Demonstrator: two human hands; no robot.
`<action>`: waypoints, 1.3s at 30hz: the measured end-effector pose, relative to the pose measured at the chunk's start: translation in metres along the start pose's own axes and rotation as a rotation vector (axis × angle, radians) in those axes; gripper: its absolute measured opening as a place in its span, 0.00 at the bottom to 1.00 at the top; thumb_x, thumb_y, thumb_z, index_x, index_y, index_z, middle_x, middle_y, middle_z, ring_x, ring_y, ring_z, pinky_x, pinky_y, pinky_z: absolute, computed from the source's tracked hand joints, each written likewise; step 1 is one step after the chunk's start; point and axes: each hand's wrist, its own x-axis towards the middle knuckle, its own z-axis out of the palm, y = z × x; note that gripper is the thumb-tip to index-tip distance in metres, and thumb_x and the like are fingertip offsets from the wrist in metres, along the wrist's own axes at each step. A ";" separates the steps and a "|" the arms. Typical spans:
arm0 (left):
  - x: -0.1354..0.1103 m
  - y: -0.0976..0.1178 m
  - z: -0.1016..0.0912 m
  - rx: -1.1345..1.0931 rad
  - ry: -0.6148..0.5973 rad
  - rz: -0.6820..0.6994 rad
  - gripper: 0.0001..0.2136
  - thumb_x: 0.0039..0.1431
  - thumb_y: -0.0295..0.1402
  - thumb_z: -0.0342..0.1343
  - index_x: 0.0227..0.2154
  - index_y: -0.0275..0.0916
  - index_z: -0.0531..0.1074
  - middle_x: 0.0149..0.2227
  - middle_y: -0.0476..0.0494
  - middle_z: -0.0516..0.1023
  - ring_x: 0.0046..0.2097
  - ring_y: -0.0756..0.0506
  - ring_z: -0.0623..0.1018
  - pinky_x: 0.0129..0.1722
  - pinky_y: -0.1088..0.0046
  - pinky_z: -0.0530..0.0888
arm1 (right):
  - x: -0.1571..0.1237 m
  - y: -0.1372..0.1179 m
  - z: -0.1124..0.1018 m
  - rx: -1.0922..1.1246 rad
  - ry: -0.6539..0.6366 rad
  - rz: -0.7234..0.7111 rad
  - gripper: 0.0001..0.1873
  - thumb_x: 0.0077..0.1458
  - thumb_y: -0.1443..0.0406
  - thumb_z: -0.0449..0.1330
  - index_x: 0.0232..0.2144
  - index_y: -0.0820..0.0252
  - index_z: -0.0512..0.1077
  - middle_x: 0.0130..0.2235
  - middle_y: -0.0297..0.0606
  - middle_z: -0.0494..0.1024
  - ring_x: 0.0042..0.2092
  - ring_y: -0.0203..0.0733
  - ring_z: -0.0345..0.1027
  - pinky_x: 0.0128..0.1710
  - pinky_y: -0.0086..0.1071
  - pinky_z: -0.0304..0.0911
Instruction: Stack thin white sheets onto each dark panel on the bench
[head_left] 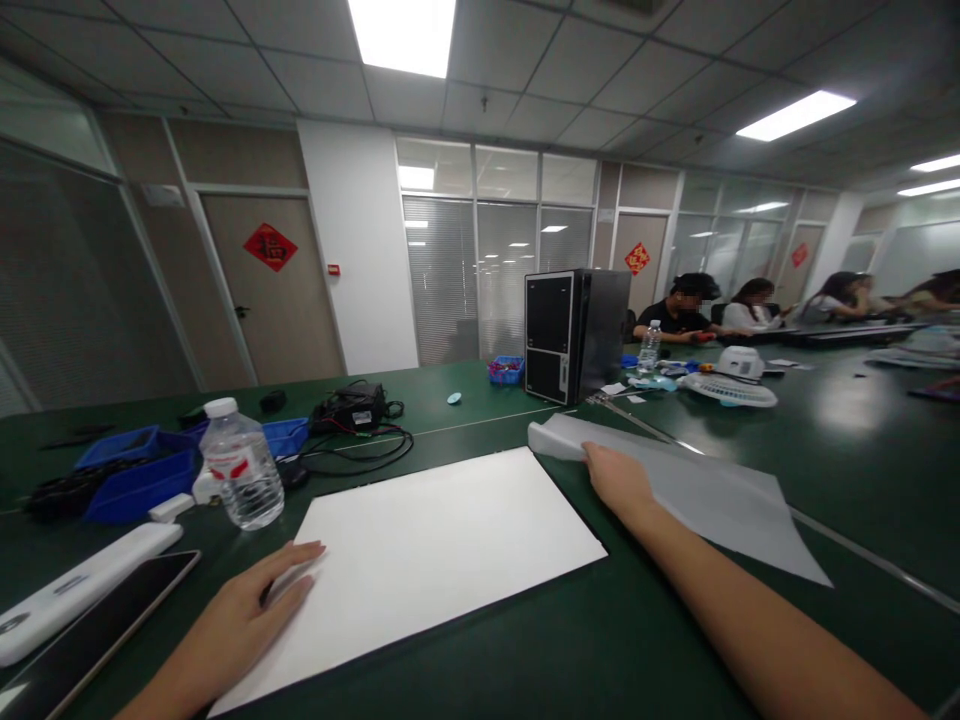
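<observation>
The right grip (pixel 619 478) pinches a greyish sheet (pixel 720 490) by its edge; the left grip (pixel 262 605), spread loosely, rests on the white panel (pixel 442 550) between both. Beyond the left grip, a bottle (pixel 244 470) stands on the table (pixel 525 660).

In front of me lies a panel (pixel 435 550), with a loose sheet (pixel 720 490) to its right.
On the table (pixel 487 660), I have the left hand (pixel 251 610) on the panel's left edge and the right hand (pixel 616 478) at the loose sheet's left end. Left of the panel, a bottle (pixel 241 475) stands near its far corner, a tray (pixel 142 490) beyond that, and a phone (pixel 109 620) and a long device (pixel 82 585) lie side by side nearer me. Behind the panel I see an adapter (pixel 356 407) at left and, farther right, a basket (pixel 506 372) just left of a computer tower (pixel 577 335). Right of the tower stands a second bottle (pixel 650 348); people (pixel 679 315) sit along the far right side.
</observation>
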 end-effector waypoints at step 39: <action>0.000 -0.017 0.004 0.026 -0.147 -0.019 0.23 0.62 0.53 0.53 0.53 0.48 0.79 0.58 0.46 0.81 0.60 0.38 0.78 0.62 0.57 0.71 | -0.018 -0.030 -0.013 0.347 -0.194 -0.556 0.24 0.67 0.53 0.51 0.56 0.56 0.76 0.60 0.45 0.76 0.61 0.53 0.67 0.63 0.47 0.58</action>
